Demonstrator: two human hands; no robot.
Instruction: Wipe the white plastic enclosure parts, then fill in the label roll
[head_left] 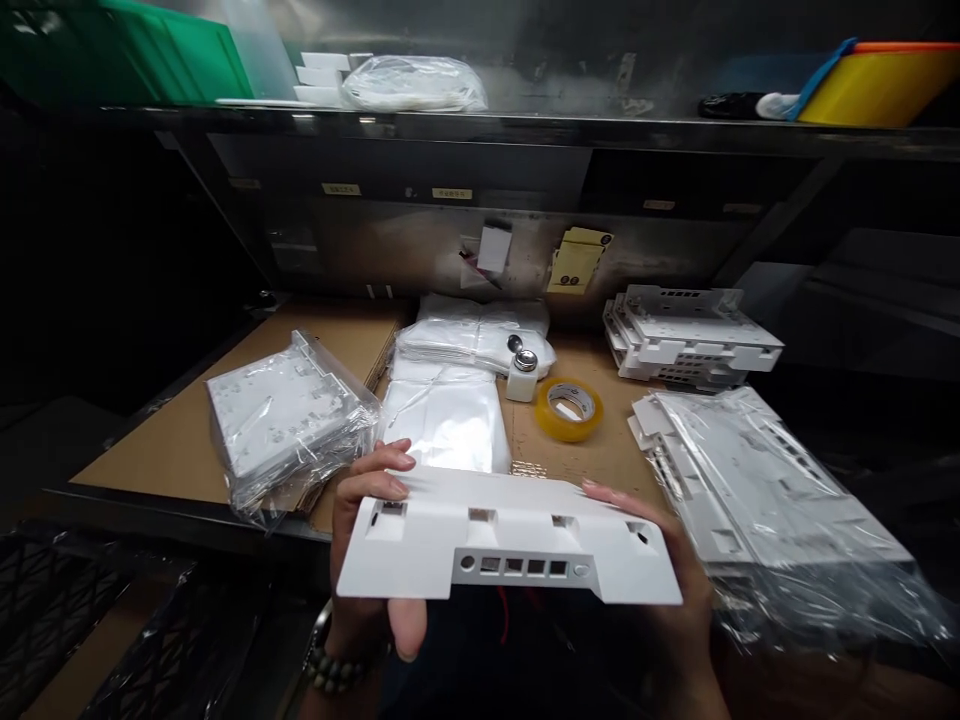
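A white plastic housing [525,545] with a row of port openings along its near edge is held up in front of me. My left hand [367,530] grips its left end, thumb below and fingers over the top. Around the right end is my right hand [675,570], its fingers partly hidden behind the part. Behind the housing lies a stack of clear plastic bags [446,415]. On the left, bagged white parts [277,410] rest on cardboard. More white parts under plastic [765,480] lie at the right.
A small pump bottle [522,378] stands beside a yellow tape roll [568,410]. Unwrapped white housings [686,330] are stacked at the back right. The shelf above [540,125] holds a green bin [150,50] and a yellow container [877,85]. A black crate [52,600] is at lower left.
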